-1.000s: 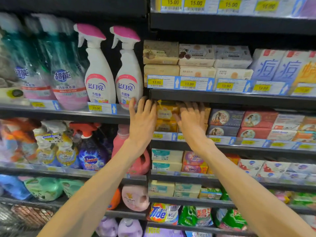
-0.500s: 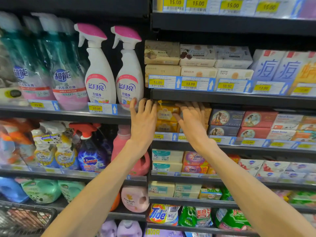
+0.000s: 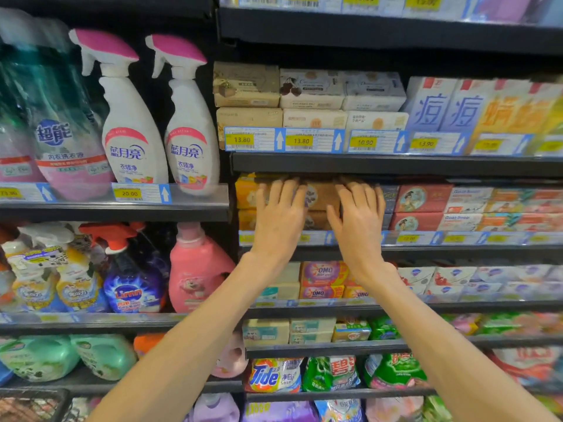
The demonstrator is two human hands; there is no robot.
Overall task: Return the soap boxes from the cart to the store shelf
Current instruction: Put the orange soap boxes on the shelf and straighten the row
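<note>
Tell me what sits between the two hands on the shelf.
In the head view, brown soap boxes, stacked two high, show in the gap between the left hand and the right hand. Both hands lie flat against the boxes.

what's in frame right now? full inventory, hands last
spray bottles: 2, white with pink triggers, upper left shelf
refill pouches: several, teal and pink, left of the spray bottles
price tags: many, yellow and blue, along shelf edges
tan soap boxes: 2 stacked, shelf above the hands
brown soap boxes: 2 stacked, between and under the hands
yellow soap boxes: 2 stacked, left of the brown ones
red soap boxes: 2 stacked, right of the hands
pink detergent jug: 1, lower left shelf
Tide bag: 1, orange and blue, low shelf
left hand: fingers straight, flat on box fronts
right hand: same, flat on box fronts
</note>
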